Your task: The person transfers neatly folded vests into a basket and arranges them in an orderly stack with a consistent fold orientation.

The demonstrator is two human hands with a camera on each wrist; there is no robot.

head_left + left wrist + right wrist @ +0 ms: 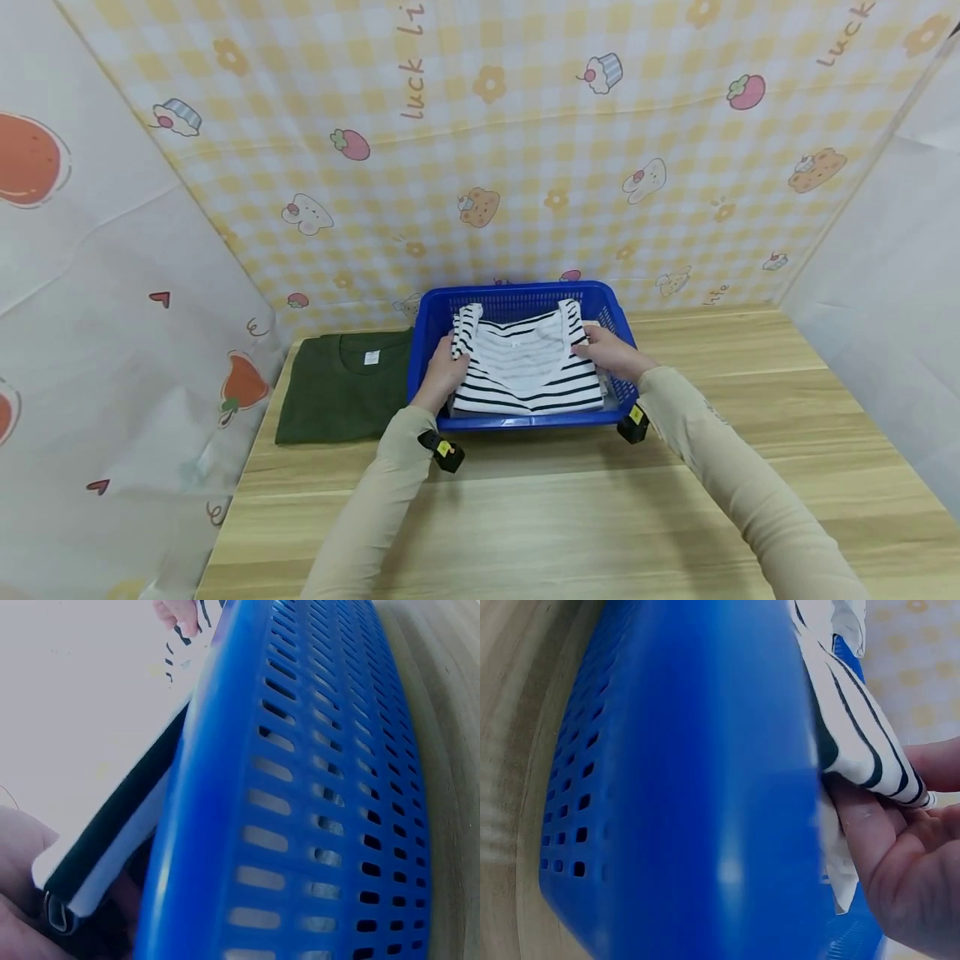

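Note:
A folded white tank top with black stripes (525, 392) lies in the blue plastic basket (517, 423), its shoulder straps toward the back. My left hand (444, 371) grips its left side, thumb on top. On the other side my right hand (613, 353) pinches the right edge; in the right wrist view the thumb of the right hand (915, 862) is above the striped cloth and the fingers below. The left wrist view has part of the left hand (26, 877) at the cloth's folded edge, inside the basket rim. Other pale cloth shows beneath the top.
A folded dark green shirt (341, 396) with a white neck label lies left of the basket, against its side. The wooden table (525, 517) stretches in front and to the right. A yellow checked cloth backdrop (525, 167) hangs right behind the basket.

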